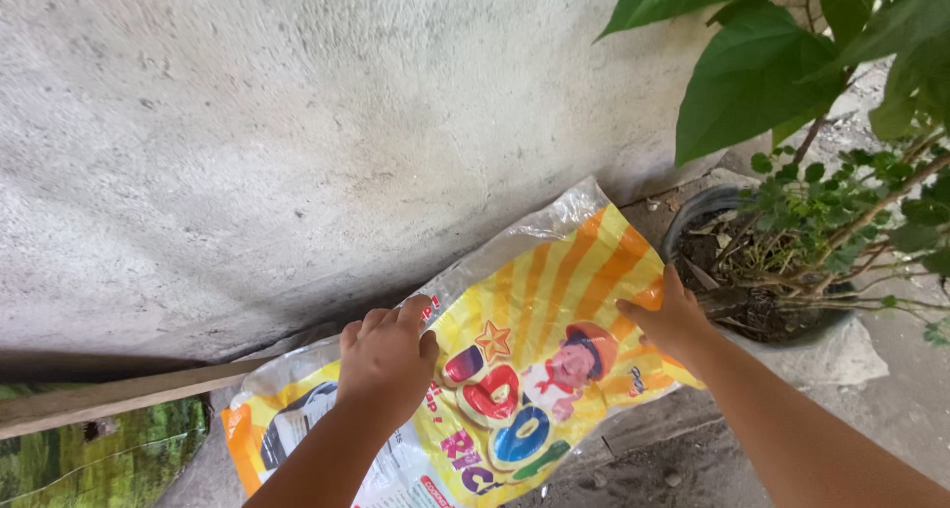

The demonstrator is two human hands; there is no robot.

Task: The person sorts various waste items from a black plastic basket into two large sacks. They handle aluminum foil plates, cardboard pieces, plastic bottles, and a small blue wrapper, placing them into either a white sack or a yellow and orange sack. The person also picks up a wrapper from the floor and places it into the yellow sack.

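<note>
Sack (554, 320): yellow-striped plastic, leaned against wall (297, 152), steadied upright. Left hand (388, 362) pinching upper edge; right hand (673, 320) clasped on side, beside pot (693, 216).

A rough, pale plaster wall (297, 122) fills most of the view, its surface pitted and uneven, with a dark shadowed gap along its foot. A bare wooden plank (119, 397) runs along the base at the left, above a patch of green moss (89, 454). The ground (891, 419) at the right is grey concrete with loose dirt and small stones. A dark round plant pot (693, 216) stands near the wall, full of dry twigs and small-leaved stems, and large green leaves (752, 73) hang over it. Soft daylight, no hard shadows.
</note>
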